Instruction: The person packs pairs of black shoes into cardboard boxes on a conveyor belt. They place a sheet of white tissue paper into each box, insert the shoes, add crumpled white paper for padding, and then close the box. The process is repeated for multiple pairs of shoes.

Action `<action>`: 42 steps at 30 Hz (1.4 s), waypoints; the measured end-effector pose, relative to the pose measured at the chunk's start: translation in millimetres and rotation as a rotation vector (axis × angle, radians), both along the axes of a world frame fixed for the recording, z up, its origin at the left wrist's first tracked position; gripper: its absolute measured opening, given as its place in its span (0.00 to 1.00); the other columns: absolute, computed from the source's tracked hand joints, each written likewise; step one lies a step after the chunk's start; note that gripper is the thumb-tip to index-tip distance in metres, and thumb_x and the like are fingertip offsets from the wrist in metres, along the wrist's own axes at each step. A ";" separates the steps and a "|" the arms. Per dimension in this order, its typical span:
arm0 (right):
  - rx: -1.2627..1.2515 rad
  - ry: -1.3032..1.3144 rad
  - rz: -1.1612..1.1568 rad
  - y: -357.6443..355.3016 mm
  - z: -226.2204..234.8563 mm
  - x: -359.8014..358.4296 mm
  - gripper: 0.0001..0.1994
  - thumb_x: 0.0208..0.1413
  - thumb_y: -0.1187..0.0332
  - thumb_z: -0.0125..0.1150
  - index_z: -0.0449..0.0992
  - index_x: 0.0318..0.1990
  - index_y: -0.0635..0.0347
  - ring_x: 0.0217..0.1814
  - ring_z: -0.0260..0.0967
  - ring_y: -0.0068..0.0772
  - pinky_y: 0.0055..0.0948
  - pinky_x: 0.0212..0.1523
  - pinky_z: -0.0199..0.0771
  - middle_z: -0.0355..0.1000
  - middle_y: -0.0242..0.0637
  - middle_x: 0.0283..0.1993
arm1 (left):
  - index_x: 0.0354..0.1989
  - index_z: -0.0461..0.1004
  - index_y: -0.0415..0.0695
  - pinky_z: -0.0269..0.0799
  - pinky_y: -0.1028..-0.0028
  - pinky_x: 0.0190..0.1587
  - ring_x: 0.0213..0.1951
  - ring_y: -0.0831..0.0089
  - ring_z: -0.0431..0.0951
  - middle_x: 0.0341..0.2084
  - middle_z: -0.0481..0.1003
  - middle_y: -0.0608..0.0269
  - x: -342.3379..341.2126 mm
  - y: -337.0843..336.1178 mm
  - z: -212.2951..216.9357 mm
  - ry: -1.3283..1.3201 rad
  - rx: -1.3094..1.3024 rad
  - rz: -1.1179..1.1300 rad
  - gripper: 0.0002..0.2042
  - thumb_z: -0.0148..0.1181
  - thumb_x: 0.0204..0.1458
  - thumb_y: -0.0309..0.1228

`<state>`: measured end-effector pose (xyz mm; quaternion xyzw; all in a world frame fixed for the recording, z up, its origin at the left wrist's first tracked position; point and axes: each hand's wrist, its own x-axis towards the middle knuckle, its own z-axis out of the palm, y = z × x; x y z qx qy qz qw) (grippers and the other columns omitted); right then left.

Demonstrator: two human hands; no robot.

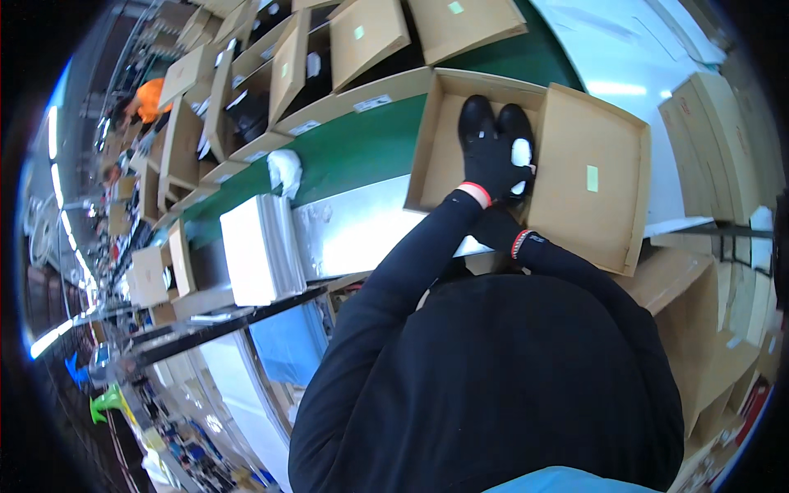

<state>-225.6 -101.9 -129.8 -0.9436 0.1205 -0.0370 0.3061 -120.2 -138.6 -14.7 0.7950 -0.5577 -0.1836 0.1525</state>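
Note:
An open cardboard box with its lid folded out to the right lies on the green conveyor belt. A pair of black shoes lies inside it. My left hand, in a black glove with a red and white cuff, rests on the shoes. Its fingers are closed around a small white piece that shows above and below them. My right hand, also gloved in black, sits at the box's near wall, partly under my left forearm, and its fingers are hard to make out.
More open cardboard boxes run along the belt toward the back left. A stack of white sheets and crumpled white paper lie at the belt's near edge. Flat cardboard is stacked at right. A person in orange works far left.

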 end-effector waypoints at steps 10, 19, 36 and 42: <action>-0.044 0.147 0.142 -0.9 27.8 4.9 0.18 0.51 0.62 0.58 0.74 0.51 0.52 0.41 0.74 0.47 0.44 0.43 0.72 0.76 0.43 0.40 | 0.42 0.73 0.36 0.68 0.63 0.46 0.42 0.54 0.73 0.43 0.69 0.48 70.5 76.4 -28.7 0.300 -0.474 0.318 0.23 0.68 0.40 0.40; -0.095 0.251 0.162 -0.3 38.6 -1.3 0.22 0.47 0.61 0.61 0.75 0.52 0.51 0.49 0.71 0.45 0.44 0.51 0.69 0.76 0.44 0.45 | 0.52 0.71 0.38 0.65 0.74 0.51 0.45 0.74 0.73 0.43 0.75 0.62 117.7 249.5 111.1 0.929 -0.793 0.455 0.20 0.55 0.52 0.33; 0.040 0.449 0.068 18.6 123.9 37.8 0.27 0.40 0.57 0.70 0.77 0.49 0.60 0.51 0.70 0.50 0.39 0.53 0.69 0.73 0.51 0.48 | 0.43 0.76 0.43 0.69 0.63 0.50 0.49 0.53 0.74 0.52 0.68 0.46 153.0 455.4 -2.5 -0.224 -0.574 0.294 0.13 0.65 0.49 0.32; 0.024 0.458 -0.025 29.9 131.9 45.8 0.29 0.39 0.58 0.72 0.75 0.51 0.62 0.49 0.71 0.48 0.38 0.50 0.71 0.72 0.51 0.48 | 0.35 0.73 0.39 0.69 0.67 0.42 0.39 0.59 0.73 0.35 0.71 0.53 111.4 575.7 -9.6 0.085 -0.552 0.617 0.06 0.58 0.54 0.29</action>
